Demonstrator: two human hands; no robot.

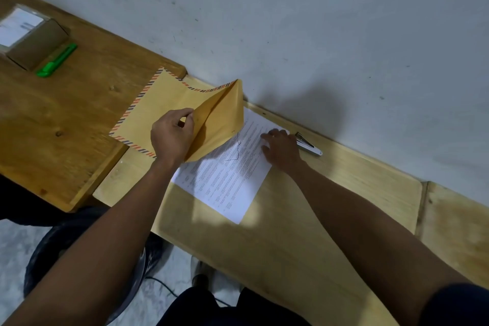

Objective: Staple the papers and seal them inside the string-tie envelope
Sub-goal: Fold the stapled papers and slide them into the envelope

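Observation:
A yellow-brown envelope [158,108] with a red-and-blue striped border lies across the seam of two wooden tables. My left hand [172,135] pinches its big flap [219,119] and holds it lifted, so the mouth gapes toward the papers. A thin dark string hangs from the flap's tip. The printed white papers [227,180] lie flat on the lighter table, one end under the raised flap. My right hand [280,148] rests on the papers' far corner with its fingers spread. A silver-and-black stapler [308,144] lies just beyond that hand, by the wall.
A brown cardboard box [34,42] with a white label and a green utility knife [57,60] sit at the far left of the darker table [66,127]. The grey wall [317,34] runs close behind both tables. A black bin stands on the floor below.

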